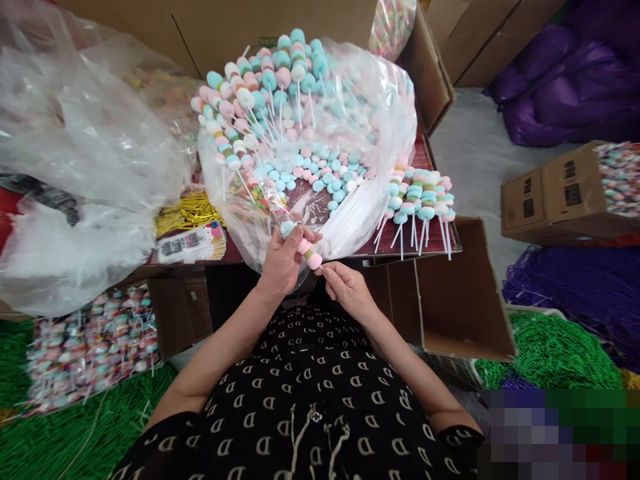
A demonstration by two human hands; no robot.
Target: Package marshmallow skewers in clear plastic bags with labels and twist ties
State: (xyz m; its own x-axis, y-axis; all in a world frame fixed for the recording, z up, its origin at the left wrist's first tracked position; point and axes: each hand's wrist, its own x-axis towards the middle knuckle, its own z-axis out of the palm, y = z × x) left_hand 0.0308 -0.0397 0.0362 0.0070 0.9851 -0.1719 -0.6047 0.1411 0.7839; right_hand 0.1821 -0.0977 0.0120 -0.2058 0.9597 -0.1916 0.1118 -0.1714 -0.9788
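My left hand (283,260) is closed around the upper part of a candy skewer (313,259) with pink and green pieces. A pale blue candy (287,229) shows at its fingertips, beside a clear wrapper (273,197). At the skewer's lower end, the fingers of my right hand (346,285) pinch together; the stick there is mostly hidden. Just beyond my hands lie loose pastel candies (327,179) and a bundle of white sticks (353,217) in a large clear plastic bag (400,113). Many finished-looking candy skewers (270,80) are heaped at the back.
More candy skewers (423,193) lie at the table's right edge. Gold twist ties (187,212) and printed cards (193,243) are at left. An open cardboard box (463,293) stands at lower right, and a box of wrapped candies (95,347) at lower left.
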